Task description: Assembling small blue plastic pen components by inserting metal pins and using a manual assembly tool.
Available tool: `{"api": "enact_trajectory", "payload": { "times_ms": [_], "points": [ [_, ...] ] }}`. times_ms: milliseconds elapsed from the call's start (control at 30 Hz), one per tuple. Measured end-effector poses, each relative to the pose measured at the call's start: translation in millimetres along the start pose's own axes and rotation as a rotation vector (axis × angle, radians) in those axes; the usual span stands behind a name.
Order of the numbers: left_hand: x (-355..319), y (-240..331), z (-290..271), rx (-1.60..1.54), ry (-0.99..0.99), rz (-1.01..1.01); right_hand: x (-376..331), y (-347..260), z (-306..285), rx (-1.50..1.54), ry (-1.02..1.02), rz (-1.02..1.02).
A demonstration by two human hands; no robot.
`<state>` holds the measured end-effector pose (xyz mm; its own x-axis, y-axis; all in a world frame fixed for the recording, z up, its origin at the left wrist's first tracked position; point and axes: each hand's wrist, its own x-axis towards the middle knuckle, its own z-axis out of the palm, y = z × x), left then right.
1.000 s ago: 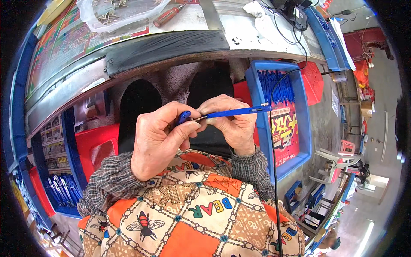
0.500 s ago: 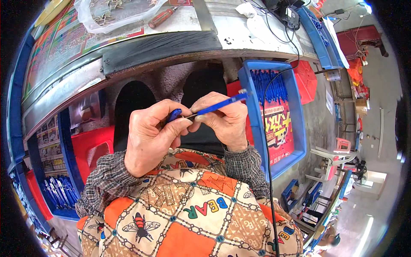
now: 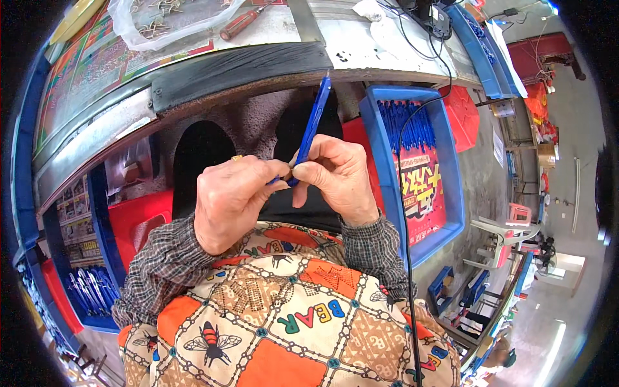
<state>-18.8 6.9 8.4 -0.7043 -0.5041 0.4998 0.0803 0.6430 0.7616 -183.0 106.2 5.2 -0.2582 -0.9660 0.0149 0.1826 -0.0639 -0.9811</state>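
Note:
My right hand [image 3: 335, 174] pinches the lower end of a slim blue pen-like stick [image 3: 313, 119] between thumb and fingers. The stick points up and slightly right, and a small metallic tip shows at its top. My left hand [image 3: 235, 197] is closed beside it, its fingertips against those of the right hand. A short blue piece [image 3: 276, 180] peeks out between the left fingers; the fingers hide most of it, and I cannot tell whether it joins the stick. Both hands are above my lap, over the patterned apron [image 3: 277, 316].
A blue crate [image 3: 453, 193] with several blue sticks stands at my right, a black cable [image 3: 405, 238] crossing it. Another blue crate [image 3: 106, 226] sits at left. On the workbench [image 3: 264, 32] ahead are a red-handled screwdriver [image 3: 240, 24] and a clear plastic tray [image 3: 132, 39] of small metal parts.
The blue stick in my right hand has swung from pointing right to pointing upward. A dark, thin piece seen between the hands earlier is now hidden. The hands remain together.

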Motion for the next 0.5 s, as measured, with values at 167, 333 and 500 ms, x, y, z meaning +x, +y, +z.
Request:
{"api": "enact_trajectory", "payload": {
  "times_ms": [167,333,500],
  "points": [
    [0.1,-2.9,-4.0,0.203,-0.048,0.264,-1.7,-6.5,2.0,0.077,-0.023,0.097],
    [5.5,-12.5,-9.8,0.245,-0.078,0.550,-5.6,-9.0,5.2,0.127,-0.046,0.199],
    [8.3,-15.7,-13.4,0.388,-0.098,0.767,-11.8,-7.8,6.3,0.237,-0.062,0.306]
  ]
}}
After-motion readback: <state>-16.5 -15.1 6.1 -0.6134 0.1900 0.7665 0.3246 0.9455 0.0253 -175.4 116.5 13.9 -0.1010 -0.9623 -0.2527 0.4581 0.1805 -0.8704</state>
